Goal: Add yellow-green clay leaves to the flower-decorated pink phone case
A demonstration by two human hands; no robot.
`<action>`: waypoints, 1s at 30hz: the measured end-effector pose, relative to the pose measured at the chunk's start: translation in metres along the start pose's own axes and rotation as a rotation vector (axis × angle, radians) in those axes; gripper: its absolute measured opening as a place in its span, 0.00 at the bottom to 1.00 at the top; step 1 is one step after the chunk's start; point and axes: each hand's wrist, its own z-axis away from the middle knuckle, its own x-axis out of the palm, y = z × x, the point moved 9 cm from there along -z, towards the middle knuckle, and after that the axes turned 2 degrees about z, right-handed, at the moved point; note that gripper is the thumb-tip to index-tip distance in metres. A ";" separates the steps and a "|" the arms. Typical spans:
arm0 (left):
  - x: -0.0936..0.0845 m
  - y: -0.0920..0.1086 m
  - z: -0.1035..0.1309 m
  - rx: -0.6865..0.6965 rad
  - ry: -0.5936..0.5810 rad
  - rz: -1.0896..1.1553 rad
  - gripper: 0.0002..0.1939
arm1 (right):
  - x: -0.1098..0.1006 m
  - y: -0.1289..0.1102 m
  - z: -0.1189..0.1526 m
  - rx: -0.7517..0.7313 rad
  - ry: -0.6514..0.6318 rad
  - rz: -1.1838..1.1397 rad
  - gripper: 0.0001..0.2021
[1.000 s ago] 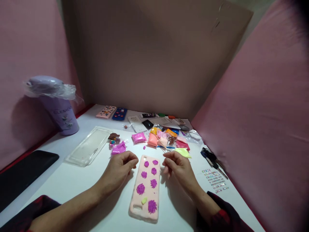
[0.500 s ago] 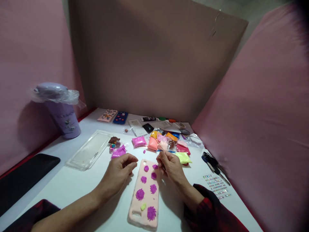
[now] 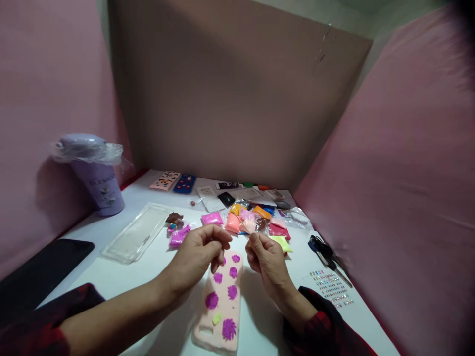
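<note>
A phone case [image 3: 218,309] covered in pale pink clay lies on the white table in front of me. Purple clay flowers [image 3: 229,329] and one yellow-green clay bit [image 3: 216,320] dot its surface. My left hand [image 3: 202,249] hovers over the case's upper left, its fingers loosely bent and nothing visible in them. Beside the upper right of the case, my right hand [image 3: 265,252] pinches a thin, toothpick-like stick [image 3: 243,226] that points up and left. The left hand hides part of the case's top end.
Bright clay packets [image 3: 233,223] cluster beyond my hands. To the left are a clear plastic tray [image 3: 135,232], a black phone-like slab [image 3: 44,267] and a purple cup [image 3: 102,185]. Scissors [image 3: 326,254] and a gem sticker sheet [image 3: 332,289] lie right. Two decorated cases [image 3: 184,184] sit behind.
My left hand has moved right and over the top of the case, closer to my right hand. The right hand still pinches the stick. The view has shifted slightly.
</note>
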 end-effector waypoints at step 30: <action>0.019 -0.074 -0.003 -0.186 -0.143 0.151 0.16 | 0.008 -0.040 0.035 -0.470 0.070 0.408 0.07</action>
